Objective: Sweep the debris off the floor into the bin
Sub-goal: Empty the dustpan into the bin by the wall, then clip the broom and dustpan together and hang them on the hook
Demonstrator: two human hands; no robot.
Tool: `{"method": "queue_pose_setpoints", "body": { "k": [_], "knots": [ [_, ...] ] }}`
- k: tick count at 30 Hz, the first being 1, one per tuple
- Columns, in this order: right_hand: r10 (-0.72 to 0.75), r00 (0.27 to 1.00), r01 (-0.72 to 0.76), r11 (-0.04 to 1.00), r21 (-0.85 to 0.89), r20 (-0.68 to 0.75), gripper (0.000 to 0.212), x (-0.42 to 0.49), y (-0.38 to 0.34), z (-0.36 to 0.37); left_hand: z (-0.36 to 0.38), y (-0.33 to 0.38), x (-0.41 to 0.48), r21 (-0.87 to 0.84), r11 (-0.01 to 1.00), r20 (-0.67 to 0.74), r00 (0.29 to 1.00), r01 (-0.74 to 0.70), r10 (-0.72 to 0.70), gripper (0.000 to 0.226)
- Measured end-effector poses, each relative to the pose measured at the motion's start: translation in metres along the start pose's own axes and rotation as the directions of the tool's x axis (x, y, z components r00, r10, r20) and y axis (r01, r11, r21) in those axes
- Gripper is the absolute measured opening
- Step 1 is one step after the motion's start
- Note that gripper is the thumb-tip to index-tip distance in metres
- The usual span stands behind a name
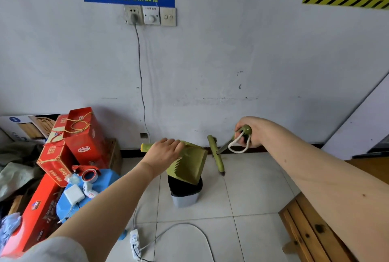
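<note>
My left hand [163, 152] grips the handle of a green dustpan [188, 163], which is tilted with its mouth down over a small grey bin [185, 198] lined with a black bag. My right hand [250, 133] holds the green top end of a broom handle with a white cord loop. The broom's green head [215, 153] hangs just right of the dustpan, above the white tiled floor near the wall. No debris shows on the tiles.
Red gift boxes [73, 141], a blue container [92, 194] with a tape dispenser and a white charger crowd the left. A power strip [134, 240] and white cable lie on the floor in front. A wooden bench [311, 226] stands at the right.
</note>
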State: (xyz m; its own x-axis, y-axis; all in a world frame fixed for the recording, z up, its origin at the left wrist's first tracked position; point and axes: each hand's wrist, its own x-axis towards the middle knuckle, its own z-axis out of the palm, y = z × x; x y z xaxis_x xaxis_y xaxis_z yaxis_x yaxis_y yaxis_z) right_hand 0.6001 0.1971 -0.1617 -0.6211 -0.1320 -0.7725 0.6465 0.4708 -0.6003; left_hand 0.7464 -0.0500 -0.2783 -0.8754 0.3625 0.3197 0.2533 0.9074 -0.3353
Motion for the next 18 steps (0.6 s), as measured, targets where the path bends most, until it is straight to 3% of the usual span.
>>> {"method": "queue_pose_setpoints", "body": {
  "k": [4, 9, 13, 18],
  "knots": [
    [-0.047, 0.995, 0.050, 0.998, -0.037, 0.086, 0.020, -0.023, -0.020, -0.032, -0.026, 0.006, 0.066, 0.012, 0.995, 0.003, 0.995, 0.102, -0.102, 0.044],
    [-0.116, 0.975, 0.112, 0.993, 0.028, 0.189, 0.024, -0.045, -0.054, -0.058, -0.049, 0.020, 0.132, 0.060, 0.990, 0.026, 0.991, 0.128, -0.130, 0.035],
    [-0.166, 0.945, 0.140, 0.984, 0.111, 0.280, 0.016, -0.053, -0.087, -0.065, -0.054, 0.027, 0.165, 0.081, 0.980, 0.022, 0.982, 0.184, -0.187, 0.033],
    [-0.207, 0.919, 0.211, 0.977, 0.023, 0.335, 0.019, -0.033, -0.134, -0.069, -0.037, 0.012, 0.191, 0.031, 0.978, 0.009, 0.979, 0.204, -0.205, 0.033]
  ]
}}
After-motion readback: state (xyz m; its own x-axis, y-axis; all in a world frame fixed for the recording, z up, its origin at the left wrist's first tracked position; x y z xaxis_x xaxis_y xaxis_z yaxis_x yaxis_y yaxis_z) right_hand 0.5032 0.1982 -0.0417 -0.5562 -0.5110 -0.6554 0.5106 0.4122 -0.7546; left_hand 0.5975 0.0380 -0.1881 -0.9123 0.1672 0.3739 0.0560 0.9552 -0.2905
